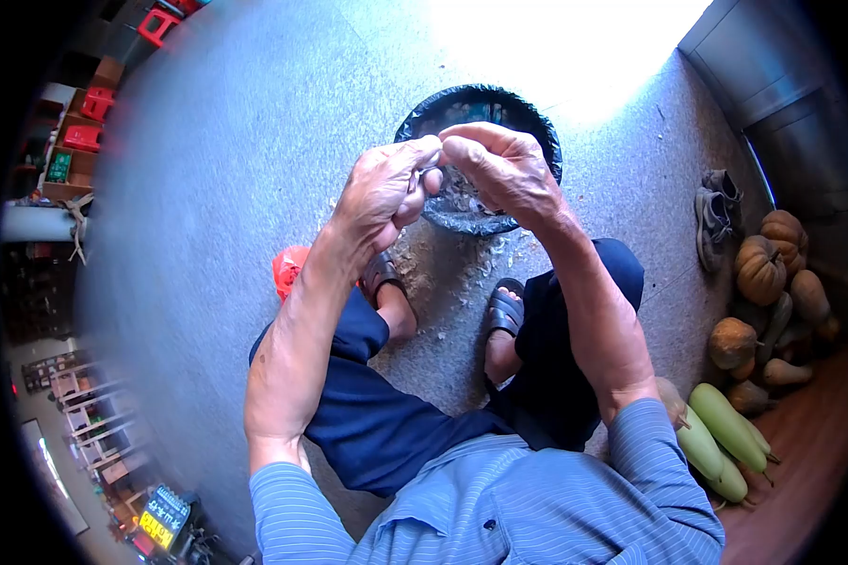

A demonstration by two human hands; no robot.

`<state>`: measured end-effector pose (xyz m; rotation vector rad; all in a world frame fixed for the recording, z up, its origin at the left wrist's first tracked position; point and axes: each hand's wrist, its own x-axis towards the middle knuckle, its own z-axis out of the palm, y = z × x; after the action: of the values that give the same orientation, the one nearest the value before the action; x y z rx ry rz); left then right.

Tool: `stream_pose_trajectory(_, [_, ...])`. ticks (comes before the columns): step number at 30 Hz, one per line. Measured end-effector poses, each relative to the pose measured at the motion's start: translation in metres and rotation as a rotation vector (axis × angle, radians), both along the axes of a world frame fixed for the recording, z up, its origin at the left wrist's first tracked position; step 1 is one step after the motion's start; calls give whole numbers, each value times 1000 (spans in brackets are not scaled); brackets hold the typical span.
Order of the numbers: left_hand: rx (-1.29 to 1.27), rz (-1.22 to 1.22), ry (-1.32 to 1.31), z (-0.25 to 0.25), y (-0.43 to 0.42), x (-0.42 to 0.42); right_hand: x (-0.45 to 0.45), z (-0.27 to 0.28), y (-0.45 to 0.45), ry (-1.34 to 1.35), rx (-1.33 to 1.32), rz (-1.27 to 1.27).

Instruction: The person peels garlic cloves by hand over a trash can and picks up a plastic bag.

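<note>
Both hands are raised over a round bin (549, 135) lined with a black bag, their fingertips meeting above it. My left hand (386, 188) has its fingers curled in and pinched; what it holds, if anything, is too small to make out. Thumb and forefinger of my right hand (504, 174) are pressed together against the left fingertips, and anything between them is hidden. Inside the bin lies some pale and dark debris (457, 200). Small pale scraps (424, 273) are scattered on the floor between the feet, below the bin.
A red plastic bag (290, 268) lies beside the left foot. Shoes (713, 221), orange pumpkins (761, 271) and long green gourds (728, 426) are along the right side. Red stools (83, 137) and shelving stand far left.
</note>
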<state>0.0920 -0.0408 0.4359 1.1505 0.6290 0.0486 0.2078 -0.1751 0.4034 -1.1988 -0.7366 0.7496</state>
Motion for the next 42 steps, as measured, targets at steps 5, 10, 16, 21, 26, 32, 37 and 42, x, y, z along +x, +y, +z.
stream_pose_trajectory(5, [25, -29, 6, -2, 0, 0, -3, -11, 6, -420, -17, -169])
stream_pose_trajectory(10, [-9, -53, 29, -6, -1, 3, -6, -9, 6, -679, -147, -287])
stream_pose_trajectory(16, [-144, -5, -5, -7, -2, 5, 3, -17, 7, -433, -210, -410])
stream_pose_trajectory(21, [-170, 96, -36, -5, -2, 5, 1, -3, -3, -478, -245, -318])
stream_pose_trajectory(26, [-127, 93, -22, -6, -2, 6, -5, 7, -8, -699, -175, -160])
stream_pose_trajectory(32, [-26, 93, 43, -7, -2, 8, -3, -8, 3, -1058, -42, -224])
stream_pose_trajectory(37, [33, 15, 66, -16, 2, 8, -2, -6, 3, -1164, -12, -236])
stream_pose_trajectory(42, [-11, 39, 51, -15, -2, 10, -4, -15, 3, -999, -60, -284])
